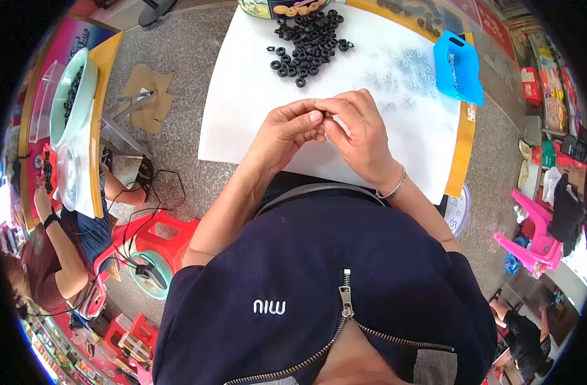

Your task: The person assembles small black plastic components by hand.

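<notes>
My left hand (287, 130) and my right hand (361, 131) meet over the near part of the white table sheet (242, 122). Both are closed, thumbs and forefingers pinching together. Between the fingertips shows a bit of a small black part (323, 114); most of it is covered by the fingers. Beyond my hands lies a loose pile of small black ring-shaped parts (309, 48), some spilled toward me. Right of the pile, many tiny clear and bluish pieces (402, 74) are spread over the sheet. An open blue plastic scoop tray (466, 83) stands at the right edge.
A round tin (261, 9) stands at the far edge. At left, a co-worker's hand (43, 202) is at another table with a pale green basin (86, 106) holding black parts. Red stool (168, 237) and cables lie left; pink stool (537, 237) right.
</notes>
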A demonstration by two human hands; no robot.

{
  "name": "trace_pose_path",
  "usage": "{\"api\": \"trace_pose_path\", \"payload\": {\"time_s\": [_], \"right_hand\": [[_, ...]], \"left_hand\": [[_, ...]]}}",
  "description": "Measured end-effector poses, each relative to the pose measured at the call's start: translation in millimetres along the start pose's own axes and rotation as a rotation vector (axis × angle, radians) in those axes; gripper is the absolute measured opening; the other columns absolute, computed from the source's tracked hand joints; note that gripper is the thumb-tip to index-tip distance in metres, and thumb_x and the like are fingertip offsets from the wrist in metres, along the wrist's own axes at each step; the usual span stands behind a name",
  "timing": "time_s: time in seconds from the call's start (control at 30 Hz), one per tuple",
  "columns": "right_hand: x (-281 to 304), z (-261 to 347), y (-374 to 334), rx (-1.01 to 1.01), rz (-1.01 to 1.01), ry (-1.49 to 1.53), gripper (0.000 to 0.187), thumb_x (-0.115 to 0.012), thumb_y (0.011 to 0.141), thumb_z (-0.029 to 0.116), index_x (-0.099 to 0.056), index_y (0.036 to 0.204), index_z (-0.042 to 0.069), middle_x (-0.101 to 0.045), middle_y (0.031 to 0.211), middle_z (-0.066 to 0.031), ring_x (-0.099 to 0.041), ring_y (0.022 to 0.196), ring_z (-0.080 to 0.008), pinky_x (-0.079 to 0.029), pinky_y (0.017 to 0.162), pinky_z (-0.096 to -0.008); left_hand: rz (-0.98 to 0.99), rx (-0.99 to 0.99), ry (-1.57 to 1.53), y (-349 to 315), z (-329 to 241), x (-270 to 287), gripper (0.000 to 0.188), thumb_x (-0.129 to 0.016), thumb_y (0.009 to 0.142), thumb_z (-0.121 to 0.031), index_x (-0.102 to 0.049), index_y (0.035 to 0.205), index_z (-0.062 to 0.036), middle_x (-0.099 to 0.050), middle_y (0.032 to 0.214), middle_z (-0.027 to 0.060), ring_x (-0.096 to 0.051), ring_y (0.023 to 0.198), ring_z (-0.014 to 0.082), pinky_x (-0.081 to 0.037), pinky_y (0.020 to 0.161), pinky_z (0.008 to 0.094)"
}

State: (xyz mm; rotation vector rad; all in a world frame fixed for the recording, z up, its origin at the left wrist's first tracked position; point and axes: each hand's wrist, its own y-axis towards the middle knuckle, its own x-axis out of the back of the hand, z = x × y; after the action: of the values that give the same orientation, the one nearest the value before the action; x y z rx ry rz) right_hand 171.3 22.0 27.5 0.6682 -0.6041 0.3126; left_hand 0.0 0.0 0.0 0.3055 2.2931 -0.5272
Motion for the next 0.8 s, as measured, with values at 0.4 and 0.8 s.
{"api": "trace_pose_path", "payload": {"time_s": [0.4,0.8], "right_hand": [[-8,-5,-9,-0.335,-0.089,0.357,0.016,-0.06,0.082,0.0,-0.065,0.097,0.003,-0.06,0.089,-0.0066,-0.057,0.077,-0.0159,-0.049,0.069,-0.0278],[-10,-6,-10,-0.269,-0.107,0.258,0.014,-0.061,0.085,0.003,-0.065,0.098,0.003,-0.062,0.09,-0.0073,-0.059,0.077,-0.0156,-0.049,0.066,-0.0271]], "left_hand": [[-0.168,-0.047,0.045,1,3,-6,0.023,-0.058,0.092,-0.007,-0.06,0.111,0.0051,-0.065,0.09,0.0088,-0.064,0.076,0.0149,-0.056,0.074,0.0277],[-0.208,-0.063,0.065,2,2,-5,0.021,-0.059,0.091,-0.006,-0.06,0.109,0.0046,-0.065,0.09,0.0078,-0.063,0.077,0.013,-0.056,0.072,0.027]]}}
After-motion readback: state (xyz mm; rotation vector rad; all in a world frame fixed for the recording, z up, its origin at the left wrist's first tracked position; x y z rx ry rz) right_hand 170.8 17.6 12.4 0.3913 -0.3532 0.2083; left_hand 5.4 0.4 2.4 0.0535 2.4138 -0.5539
